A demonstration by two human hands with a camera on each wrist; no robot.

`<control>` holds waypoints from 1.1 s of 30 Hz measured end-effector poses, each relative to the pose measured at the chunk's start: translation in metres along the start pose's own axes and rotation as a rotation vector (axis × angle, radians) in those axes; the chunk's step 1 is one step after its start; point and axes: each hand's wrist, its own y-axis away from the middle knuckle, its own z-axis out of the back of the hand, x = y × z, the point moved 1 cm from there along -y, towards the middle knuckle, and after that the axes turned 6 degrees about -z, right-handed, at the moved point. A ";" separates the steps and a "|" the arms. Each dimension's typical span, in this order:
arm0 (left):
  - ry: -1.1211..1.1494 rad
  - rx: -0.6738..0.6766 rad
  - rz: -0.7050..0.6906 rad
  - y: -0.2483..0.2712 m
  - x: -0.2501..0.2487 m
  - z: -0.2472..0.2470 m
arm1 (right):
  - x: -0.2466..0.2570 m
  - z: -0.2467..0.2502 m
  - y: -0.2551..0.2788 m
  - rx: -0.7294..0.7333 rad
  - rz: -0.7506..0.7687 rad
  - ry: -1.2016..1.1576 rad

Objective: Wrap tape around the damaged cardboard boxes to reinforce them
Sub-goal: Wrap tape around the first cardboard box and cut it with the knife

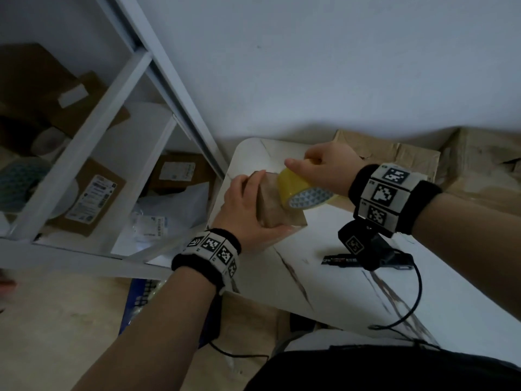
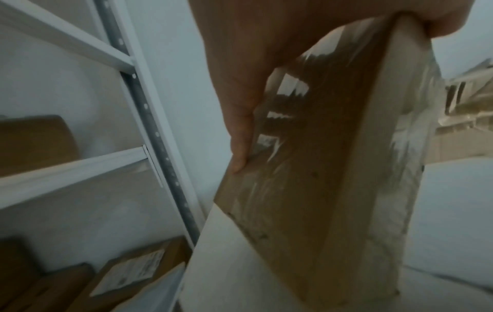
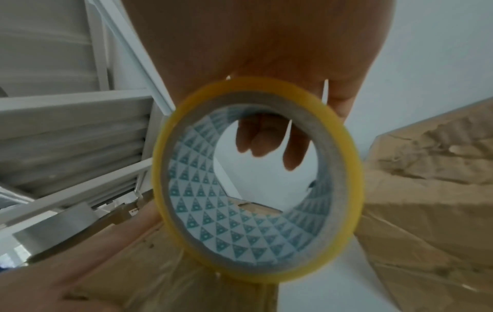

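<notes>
A small brown cardboard box [image 1: 272, 206] stands on the white marble-patterned table [image 1: 352, 277], its sides glossy with clear tape. My left hand [image 1: 244, 210] grips the box from its left side, fingers over the top and thumb along the near edge. In the left wrist view the taped box [image 2: 306, 168] fills the frame under the fingers [image 2: 240, 130]. My right hand [image 1: 324, 170] holds a yellow tape roll [image 1: 301, 191] against the box's right side. The right wrist view looks through the tape roll [image 3: 256, 179], whose core has a blue triangle print, to my curled fingers [image 3: 266, 137].
A white metal shelf rack [image 1: 112, 131] with labelled cardboard parcels [image 1: 90, 198] stands to the left. Crumpled cardboard boxes [image 1: 408, 156] lie behind the table on the right. A black cable [image 1: 406, 314] and a dark device [image 1: 366, 258] lie on the table near me.
</notes>
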 end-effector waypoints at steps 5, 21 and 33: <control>-0.178 0.046 -0.064 0.003 -0.011 0.017 | 0.012 -0.002 0.002 0.057 0.018 -0.064; -0.078 -0.069 -0.067 -0.006 -0.008 -0.004 | 0.031 0.014 0.004 -0.024 0.013 0.097; -0.005 -0.083 -0.058 0.010 0.012 0.001 | 0.036 0.018 0.001 0.008 0.025 0.412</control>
